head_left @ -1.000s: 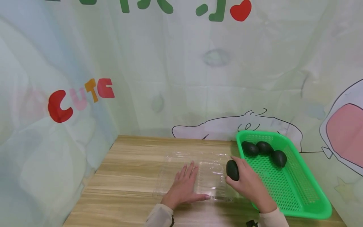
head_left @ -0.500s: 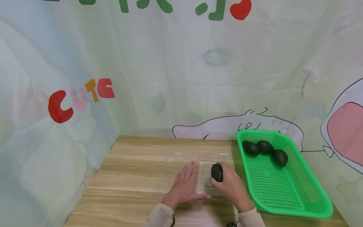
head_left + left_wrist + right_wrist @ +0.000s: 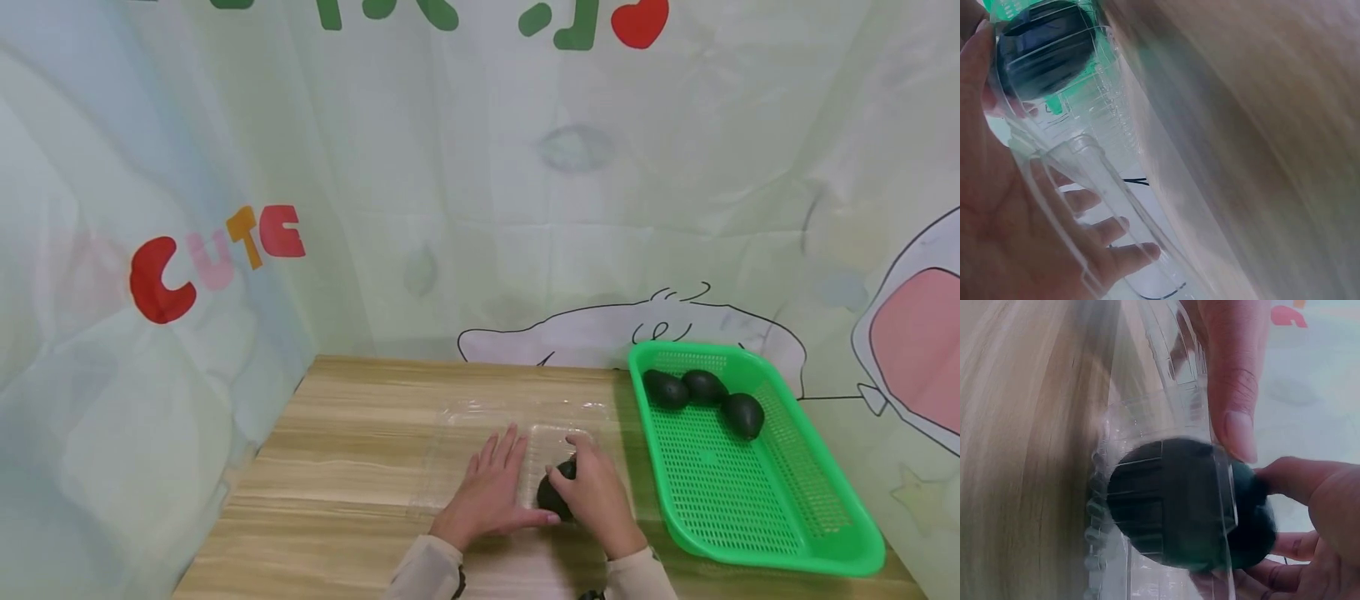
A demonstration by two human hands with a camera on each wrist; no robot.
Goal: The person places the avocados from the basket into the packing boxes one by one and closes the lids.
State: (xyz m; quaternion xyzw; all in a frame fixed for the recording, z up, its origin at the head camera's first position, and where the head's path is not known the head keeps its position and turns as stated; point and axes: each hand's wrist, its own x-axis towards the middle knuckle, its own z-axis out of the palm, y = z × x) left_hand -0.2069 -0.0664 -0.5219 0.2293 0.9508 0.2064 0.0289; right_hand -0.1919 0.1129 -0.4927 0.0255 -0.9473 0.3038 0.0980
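An open clear plastic clamshell box [image 3: 543,439] lies flat on the wooden table, its two halves side by side. My left hand [image 3: 487,493] rests spread over the left half, fingers straight, with its thumb reaching along the near edge of the right half. My right hand [image 3: 602,502] holds a dark avocado [image 3: 551,497] between thumb and fingers, low in the near part of the right half. Through the clear wall in the right wrist view, most of the avocado [image 3: 1179,500] shows inside the box. My right hand hides part of it from above.
To the right stands a green plastic basket [image 3: 720,500] with three dark avocados [image 3: 742,415] at its far end. Bare wooden tabletop [image 3: 330,467] stretches left of the box. A printed cloth [image 3: 487,208] hangs behind the table.
My right hand has carried the avocado left from beside the basket, then nearer and down into the right half of the box. My left hand has stayed in place.
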